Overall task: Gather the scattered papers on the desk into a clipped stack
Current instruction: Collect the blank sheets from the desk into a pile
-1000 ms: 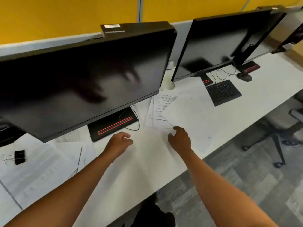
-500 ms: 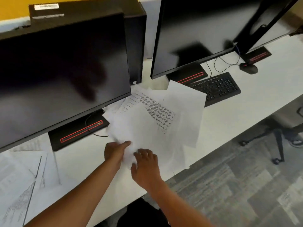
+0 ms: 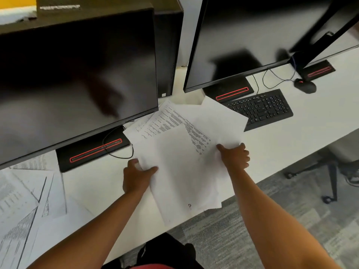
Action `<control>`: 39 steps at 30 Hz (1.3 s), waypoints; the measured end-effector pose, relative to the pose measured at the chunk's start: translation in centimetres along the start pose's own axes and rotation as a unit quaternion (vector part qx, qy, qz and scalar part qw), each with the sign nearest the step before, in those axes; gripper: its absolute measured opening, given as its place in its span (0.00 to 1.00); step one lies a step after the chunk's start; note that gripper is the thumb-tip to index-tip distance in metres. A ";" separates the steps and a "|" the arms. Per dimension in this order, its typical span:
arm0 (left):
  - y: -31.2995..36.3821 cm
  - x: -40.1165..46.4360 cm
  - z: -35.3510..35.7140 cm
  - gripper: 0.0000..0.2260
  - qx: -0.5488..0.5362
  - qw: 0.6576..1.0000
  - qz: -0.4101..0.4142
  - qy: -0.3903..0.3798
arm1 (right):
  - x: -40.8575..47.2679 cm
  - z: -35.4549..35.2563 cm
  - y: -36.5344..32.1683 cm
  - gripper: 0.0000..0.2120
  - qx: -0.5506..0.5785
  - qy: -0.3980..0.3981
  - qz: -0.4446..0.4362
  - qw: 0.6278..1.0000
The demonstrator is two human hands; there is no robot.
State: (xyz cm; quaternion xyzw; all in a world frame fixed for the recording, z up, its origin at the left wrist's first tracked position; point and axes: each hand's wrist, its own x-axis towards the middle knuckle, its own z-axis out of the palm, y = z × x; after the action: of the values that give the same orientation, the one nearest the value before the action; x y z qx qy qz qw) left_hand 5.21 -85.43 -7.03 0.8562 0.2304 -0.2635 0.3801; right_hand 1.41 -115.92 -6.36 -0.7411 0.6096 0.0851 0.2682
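A loose pile of white papers [image 3: 180, 167], some blank and some printed, lies fanned on the white desk [image 3: 291, 136] between two monitors and overhangs the front edge. My left hand [image 3: 136, 177] grips the pile's left edge, thumb on top. My right hand [image 3: 234, 157] grips the pile's right edge, fingers curled over it. More printed sheets [image 3: 23, 202] lie scattered at the far left of the desk. No clip is in view.
Two dark monitors [image 3: 77, 74] [image 3: 262, 35] on black bases stand behind the papers. A black keyboard [image 3: 262, 107] lies right of the pile, a mouse [image 3: 305, 86] beyond it. A cable [image 3: 116, 152] loops near the left base. An office chair [image 3: 334, 167] stands on the carpet at right.
The view dropped toward the desk. My hands moved from close together at the pile's near corner to its opposite edges. The papers have slid nearer the front edge.
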 end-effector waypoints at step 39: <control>-2.6 0.5 -5.0 0.11 -0.315 0.946 -0.039 -0.065 | -6.7 1.1 0.0 0.34 -0.056 -0.047 -0.257 0.964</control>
State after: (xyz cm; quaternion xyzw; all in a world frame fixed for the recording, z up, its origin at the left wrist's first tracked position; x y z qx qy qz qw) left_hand 5.43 -79.88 -5.90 0.6645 0.3092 -0.2473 0.6338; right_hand 0.05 -109.66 -4.21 -0.8818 0.3800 0.0822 0.2670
